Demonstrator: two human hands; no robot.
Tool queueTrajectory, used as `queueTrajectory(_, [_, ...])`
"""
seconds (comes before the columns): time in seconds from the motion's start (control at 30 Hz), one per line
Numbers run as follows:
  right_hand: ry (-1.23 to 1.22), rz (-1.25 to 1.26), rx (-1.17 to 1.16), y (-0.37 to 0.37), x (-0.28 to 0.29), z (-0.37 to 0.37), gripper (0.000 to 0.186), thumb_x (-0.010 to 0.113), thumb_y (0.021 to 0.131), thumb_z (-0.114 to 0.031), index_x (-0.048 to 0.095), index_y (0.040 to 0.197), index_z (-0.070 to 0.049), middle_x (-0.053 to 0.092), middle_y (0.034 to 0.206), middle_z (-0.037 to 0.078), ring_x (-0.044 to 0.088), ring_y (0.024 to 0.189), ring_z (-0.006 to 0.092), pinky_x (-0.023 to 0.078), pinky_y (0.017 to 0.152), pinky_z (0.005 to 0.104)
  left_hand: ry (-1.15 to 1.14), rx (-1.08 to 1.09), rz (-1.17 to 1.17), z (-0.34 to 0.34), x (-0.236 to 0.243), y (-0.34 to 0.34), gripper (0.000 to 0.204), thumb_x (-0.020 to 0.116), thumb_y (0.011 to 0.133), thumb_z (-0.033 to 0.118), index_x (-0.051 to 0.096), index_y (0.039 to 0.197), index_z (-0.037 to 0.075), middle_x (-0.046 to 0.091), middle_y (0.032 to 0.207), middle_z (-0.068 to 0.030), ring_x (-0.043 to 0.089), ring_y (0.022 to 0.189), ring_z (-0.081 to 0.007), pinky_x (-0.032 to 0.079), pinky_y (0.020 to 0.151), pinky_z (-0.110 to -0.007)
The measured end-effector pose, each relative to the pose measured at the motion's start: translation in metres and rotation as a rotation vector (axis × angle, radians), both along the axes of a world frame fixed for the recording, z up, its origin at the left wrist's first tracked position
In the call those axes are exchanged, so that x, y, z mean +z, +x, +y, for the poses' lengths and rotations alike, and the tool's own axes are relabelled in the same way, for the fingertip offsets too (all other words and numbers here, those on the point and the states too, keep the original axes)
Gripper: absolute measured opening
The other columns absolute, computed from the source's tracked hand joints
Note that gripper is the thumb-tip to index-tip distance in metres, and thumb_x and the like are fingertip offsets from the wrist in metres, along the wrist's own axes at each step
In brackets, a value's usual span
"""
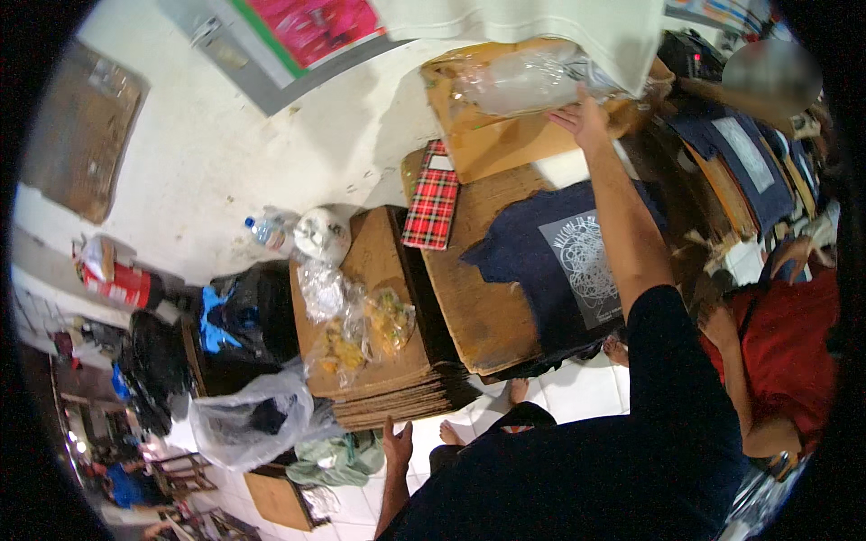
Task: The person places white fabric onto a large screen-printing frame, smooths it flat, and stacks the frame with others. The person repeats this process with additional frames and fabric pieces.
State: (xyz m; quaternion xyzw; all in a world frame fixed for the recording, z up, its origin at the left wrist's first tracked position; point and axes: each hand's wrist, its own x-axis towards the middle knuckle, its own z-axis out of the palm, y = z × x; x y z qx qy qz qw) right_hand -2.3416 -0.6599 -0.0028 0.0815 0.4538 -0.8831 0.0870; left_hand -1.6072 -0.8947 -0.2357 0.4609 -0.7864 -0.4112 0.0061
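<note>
My right arm reaches up past a dark blue T-shirt (pixel 514 243) with a pale printed panel, which lies spread on a board. At the far end my right hand (pixel 580 119) is open, its fingers apart against the lower edge of clear plastic packaging (pixel 523 83). That plastic lies in an open brown cardboard box (pixel 492 149). Low in the view, my left hand (pixel 397 444) hangs beside a stack of boards, thumb and fingers apart, with nothing visible in it. A red checked box (pixel 433 200) lies left of the T-shirt.
Food in clear bags (pixel 388 320) and a white roll (pixel 322 236) sit on the stacked boards (pixel 397 401). An open plastic bag (pixel 257 419) is at lower left. White cloth (pixel 541 20) hangs above the cardboard box. Another person in red (pixel 785 352) is close at right, beside more shirts (pixel 744 153).
</note>
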Motion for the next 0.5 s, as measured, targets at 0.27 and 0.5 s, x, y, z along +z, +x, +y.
queueTrajectory(0.27, [0.028, 0.025, 0.053, 0.063, -0.097, -0.03, 0.09, 0.061, 0.087, -0.062, 0.034, 0.145, 0.001, 0.056, 0.129, 0.023, 0.062, 0.111, 0.0331, 0.055, 0.091, 0.0463, 0.13, 0.049, 0.164, 0.034, 0.0, -0.001, 0.075, 0.073, 0.089, 0.032, 0.039, 0.142, -0.009, 0.048, 0.138, -0.0323, 0.067, 0.107, -0.0347, 0.056, 0.086, -0.038])
queueTrajectory(0.5, [1.202, 0.278, 0.233, 0.192, -0.167, -0.249, 0.141, 0.072, 0.062, -0.078, 0.004, 0.154, 0.005, 0.012, 0.158, 0.032, 0.021, 0.144, 0.0485, 0.015, 0.119, 0.0546, 0.186, 0.19, 0.16, 0.014, 0.005, 0.065, 0.064, 0.071, 0.09, 0.029, 0.046, 0.139, -0.004, 0.054, 0.133, -0.0292, 0.069, 0.101, -0.0332, 0.057, 0.085, -0.038])
